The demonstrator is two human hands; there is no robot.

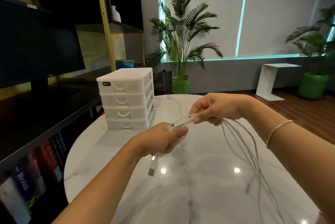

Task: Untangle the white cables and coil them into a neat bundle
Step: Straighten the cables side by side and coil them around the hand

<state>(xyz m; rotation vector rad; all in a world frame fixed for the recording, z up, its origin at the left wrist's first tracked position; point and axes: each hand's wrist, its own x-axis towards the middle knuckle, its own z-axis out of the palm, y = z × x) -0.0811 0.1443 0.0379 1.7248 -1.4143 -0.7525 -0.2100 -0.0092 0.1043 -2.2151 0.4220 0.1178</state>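
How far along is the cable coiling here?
Early. Done: cable ends gathered, a USB plug hanging below the left hand. In hand: both hands grip the white cables, the right hand pinching them. Left: long strands dangle uncoiled over the table.

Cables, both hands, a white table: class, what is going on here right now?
A person is sorting white cables above a marble table. The left hand grips one end of the bunch, and a USB plug hangs below it. The right hand pinches the strands a little further along, so a short stretch runs between the two hands. The rest hangs in long loose loops from the right hand, not yet coiled. A drawer unit stands at the table's far left.
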